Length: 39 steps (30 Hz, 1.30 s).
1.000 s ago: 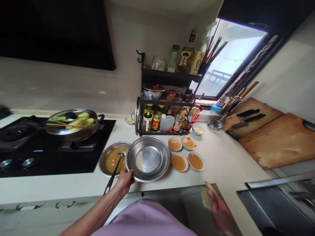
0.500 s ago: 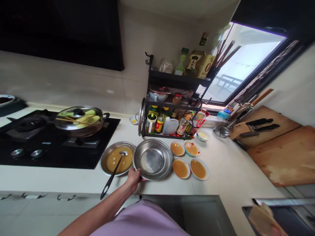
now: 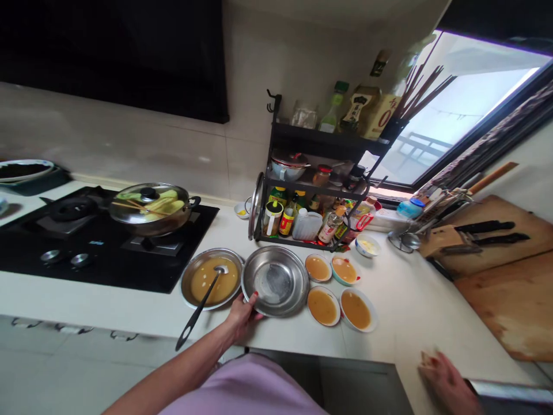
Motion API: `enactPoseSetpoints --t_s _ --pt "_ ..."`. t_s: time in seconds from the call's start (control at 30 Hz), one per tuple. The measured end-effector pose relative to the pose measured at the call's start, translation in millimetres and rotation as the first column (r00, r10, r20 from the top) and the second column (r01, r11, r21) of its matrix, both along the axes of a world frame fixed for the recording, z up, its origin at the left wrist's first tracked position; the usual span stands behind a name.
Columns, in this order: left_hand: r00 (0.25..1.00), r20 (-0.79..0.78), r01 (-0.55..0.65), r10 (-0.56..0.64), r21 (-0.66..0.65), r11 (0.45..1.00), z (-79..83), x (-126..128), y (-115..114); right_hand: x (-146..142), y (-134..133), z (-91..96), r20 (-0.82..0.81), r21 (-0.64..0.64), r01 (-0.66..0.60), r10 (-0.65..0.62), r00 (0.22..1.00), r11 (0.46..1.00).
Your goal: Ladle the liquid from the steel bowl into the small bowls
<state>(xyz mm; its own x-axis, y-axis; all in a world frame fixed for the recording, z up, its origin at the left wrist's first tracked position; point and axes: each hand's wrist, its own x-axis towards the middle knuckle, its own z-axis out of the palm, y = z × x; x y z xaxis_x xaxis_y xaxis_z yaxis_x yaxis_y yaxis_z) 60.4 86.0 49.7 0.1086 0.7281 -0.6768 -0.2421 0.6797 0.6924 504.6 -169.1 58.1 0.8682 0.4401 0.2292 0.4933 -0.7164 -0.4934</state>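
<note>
My left hand (image 3: pixel 242 316) is closed on the near left rim of a shiny stainless steel basin (image 3: pixel 279 283), thumb over the edge. The inside of this basin looks wet and holds no food. Just left of it stands a second steel basin (image 3: pixel 186 291) of yellow-brown liquid with white bits. A black-handled ladle (image 3: pixel 199 316) leans in that one, its handle over the counter edge. On the far right, my right hand (image 3: pixel 449 380) is low over the counter, blurred, with a bit of tan cloth (image 3: pixel 427 362) at its fingers.
Several bowls of brown liquid (image 3: pixel 323 305) sit right of the basin. A black rack (image 3: pixel 298 242) with bottles stands behind. A lidded pan (image 3: pixel 149 216) is on the black stove (image 3: pixel 121 271). Knives (image 3: pixel 484 227) and cutting boards (image 3: pixel 496 294) lean at the right, above the sink edge (image 3: pixel 510 392).
My right hand has moved from over the sink up and left to the counter, with the tan cloth. My left hand keeps its grip on the basin. The view has shifted slightly.
</note>
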Motion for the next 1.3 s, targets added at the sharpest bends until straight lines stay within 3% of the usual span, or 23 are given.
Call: enactPoseSetpoints --t_s 0.1,0.2,0.27,0.33,0.37,0.4,0.47,0.5,0.53,0.6,0.63,0.67,0.73,0.83,0.9,0.97,1.03,1.1,1.17,1.23,1.3 --pt "0.997 -0.026 0.079 -0.077 0.078 0.994 11.8 -25.6 -10.1 -16.4 30.1 -12.2 -0.217 0.001 -0.031 0.031 0.976 1.0" --pt "0.981 -0.196 0.063 -0.004 0.292 0.954 20.3 -70.8 -18.1 -48.5 61.1 -12.0 -0.169 0.071 0.023 -0.011 0.986 0.997" --pt "0.929 -0.335 0.015 0.154 0.453 0.892 22.2 -106.8 -20.4 -86.4 87.6 -3.8 -0.154 0.175 -0.09 0.117 0.981 0.98" --pt "0.817 -0.489 -0.015 0.306 0.512 0.859 21.1 -139.9 -21.5 -139.9 118.7 7.4 -0.131 0.29 -0.326 0.374 0.918 0.9" --pt "0.76 -0.541 -0.049 0.36 0.505 0.862 20.0 -153.1 -22.3 -171.4 135.0 12.7 -0.113 0.343 -0.465 0.528 0.842 0.816" --pt "0.743 -0.562 -0.09 0.363 0.454 0.886 18.9 -163.0 -23.7 -204.8 151.1 17.1 -0.11 0.357 -0.62 0.69 0.715 0.699" --pt "0.814 -0.485 -0.199 0.321 0.286 0.937 18.5 -172.3 -28.6 -272.1 181.2 21.7 -0.075 0.36 -0.844 0.914 0.399 0.398" --pt "0.871 -0.381 -0.25 0.309 0.195 0.948 19.8 -171.9 -32.0 -303.6 194.5 21.6 -0.054 0.337 -0.909 0.97 0.239 0.243" --pt "0.924 -0.246 -0.277 0.292 0.097 0.956 22.4 -169.0 -35.7 -332.2 206.5 20.0 -0.032 0.312 -0.942 0.992 0.12 0.124" --pt "0.96 -0.093 -0.266 0.266 0.012 0.964 31.3 -158.5 -42.7 -378.7 226.6 13.3 -0.01 0.214 -0.976 0.999 -0.052 -0.049" --pt "0.965 -0.049 -0.255 0.256 0.036 0.966 37.1 -152.6 -45.4 -396.3 234.8 9.4 -0.007 0.147 -0.983 0.994 -0.109 -0.107" --pt "0.972 -0.01 -0.233 0.234 0.073 0.97 43.3 -147.2 -47.5 -410.2 241.9 5.7 -0.011 0.075 -0.984 0.987 -0.16 -0.159" --pt "0.989 0.031 -0.15 0.148 0.117 0.982 55.6 -140.1 -49.1 -428.4 252.4 1.1 0.004 -0.025 -0.977 0.977 -0.211 -0.211" --pt "0.998 0.055 -0.053 0.044 0.188 0.981 68.3 -141.5 -47.0 -436.3 260.3 4.2 0.072 -0.034 -0.981 0.979 -0.191 -0.189" --pt "0.998 0.046 -0.049 0.04 0.218 0.975 69.6 -149.3 -43.7 -432.1 262.4 11.2 0.139 0.047 -0.99 0.982 -0.128 -0.135" --pt "0.997 0.022 -0.073 0.07 0.222 0.972 64.1 -159.5 -39.4 -423.0 263.9 18.0 0.178 0.19 -0.98 0.984 -0.017 -0.052" --pt "0.994 -0.008 -0.107 0.111 0.205 0.973 53.0 -169.2 -34.5 -411.3 265.7 20.7 0.115 0.373 -0.923 0.983 0.142 0.089" --pt "0.986 -0.042 -0.149 0.159 0.174 0.973 38.4 -176.7 -29.5 -398.9 267.3 18.3 -0.08 0.536 -0.793 0.952 0.295 0.291" --pt "0.974 -0.08 -0.202 0.214 0.133 0.97 23.6 -181.5 -24.8 -387.6 267.6 12.5 -0.299 0.619 -0.619 0.874 0.384 0.484" --pt "0.964 -0.099 -0.237 0.249 0.116 0.965 10.9 -184.2 -20.6 -378.2 266.2 6.1 -0.427 0.656 -0.471 0.804 0.413 0.591" --pt "0.956 -0.113 -0.259 0.271 0.115 0.959 1.2 -185.1 -16.9 -371.1 263.6 1.4 -0.476 0.688 -0.372 0.775 0.416 0.623"
